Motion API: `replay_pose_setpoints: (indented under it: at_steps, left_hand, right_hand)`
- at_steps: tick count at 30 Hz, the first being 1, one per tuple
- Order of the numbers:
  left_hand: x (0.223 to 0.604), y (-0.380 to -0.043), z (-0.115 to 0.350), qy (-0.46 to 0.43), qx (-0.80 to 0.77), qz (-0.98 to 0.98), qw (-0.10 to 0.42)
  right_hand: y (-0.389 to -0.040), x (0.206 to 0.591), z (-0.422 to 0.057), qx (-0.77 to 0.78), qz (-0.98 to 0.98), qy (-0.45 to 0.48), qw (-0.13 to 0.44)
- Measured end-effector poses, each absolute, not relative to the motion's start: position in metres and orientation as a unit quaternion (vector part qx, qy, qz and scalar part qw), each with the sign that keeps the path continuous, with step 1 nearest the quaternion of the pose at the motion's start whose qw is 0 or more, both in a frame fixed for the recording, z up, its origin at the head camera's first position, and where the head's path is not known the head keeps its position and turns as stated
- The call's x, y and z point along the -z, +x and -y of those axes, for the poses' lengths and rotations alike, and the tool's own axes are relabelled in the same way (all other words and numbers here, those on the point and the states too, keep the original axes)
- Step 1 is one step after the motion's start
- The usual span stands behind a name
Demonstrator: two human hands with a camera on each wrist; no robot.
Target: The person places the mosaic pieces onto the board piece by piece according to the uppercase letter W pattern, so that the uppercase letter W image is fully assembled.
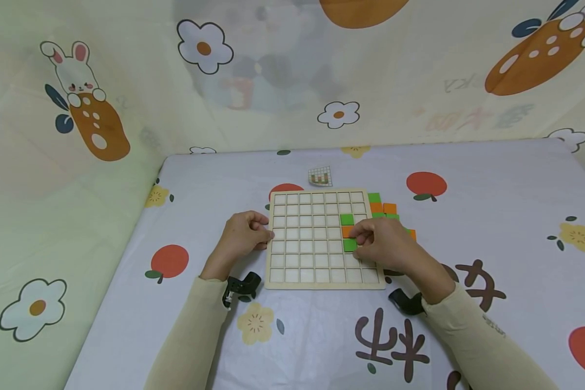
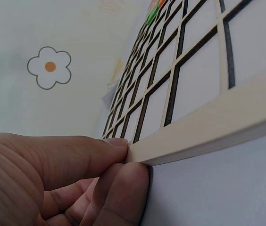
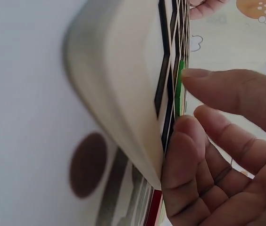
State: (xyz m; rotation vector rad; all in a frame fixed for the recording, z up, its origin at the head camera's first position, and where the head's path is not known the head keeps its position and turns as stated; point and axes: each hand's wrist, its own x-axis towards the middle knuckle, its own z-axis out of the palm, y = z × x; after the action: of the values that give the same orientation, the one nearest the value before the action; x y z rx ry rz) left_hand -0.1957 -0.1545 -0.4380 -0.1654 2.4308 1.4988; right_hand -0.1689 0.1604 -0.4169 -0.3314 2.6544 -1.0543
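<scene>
A pale wooden grid board [image 1: 325,286] lies on the table. My left hand [image 1: 244,234] pinches its left edge between thumb [image 2: 90,153] and finger. Toward the board's right side, a green tile [image 1: 346,219], an orange tile [image 1: 346,232] and a second green tile [image 1: 350,245] stand in a column of cells. My right hand [image 1: 387,245] is over the board beside the lower two tiles. In the right wrist view its thumb [image 3: 222,87] touches a green tile [image 3: 179,89], the other fingers loosely bent and apart from the thumb.
Loose green and orange tiles [image 1: 390,208] lie along the board's right edge, some hidden behind my right hand. A small card with a printed grid pattern [image 1: 320,176] lies beyond the board. A patterned cloth [image 1: 214,184] covers the table, and a printed curtain hangs behind.
</scene>
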Motion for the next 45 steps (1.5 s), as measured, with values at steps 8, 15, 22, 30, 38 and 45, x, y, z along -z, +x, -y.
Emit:
replay_pose_setpoints:
  at_steps: [8, 15, 22, 30, 38, 45]
  left_hand:
    - [0.438, -0.196, 0.154, -0.054, -0.523, -0.839, 0.142]
    - [0.438, -0.196, 0.155, -0.053, -0.521, -0.84, 0.141]
    - [0.438, -0.196, 0.155, -0.054, -0.515, -0.844, 0.141]
    - [0.437, -0.196, 0.154, -0.055, -0.517, -0.842, 0.145]
    - [0.438, -0.197, 0.155, -0.054, -0.523, -0.839, 0.142]
    - [0.439, -0.197, 0.155, -0.052, -0.52, -0.841, 0.14]
  right_hand:
    - [-0.164, 0.412, -0.18, 0.377, -0.913, -0.109, 0.108]
    - [-0.168, 0.407, -0.211, 0.364, -0.925, -0.057, 0.09]
    - [-0.169, 0.412, -0.229, 0.33, -0.938, -0.03, 0.105]
    - [-0.163, 0.416, -0.232, 0.302, -0.945, -0.005, 0.127]
    - [-0.161, 0.414, -0.225, 0.26, -0.959, 0.003, 0.117]
    - [-0.161, 0.416, -0.221, 0.261, -0.959, -0.014, 0.106]
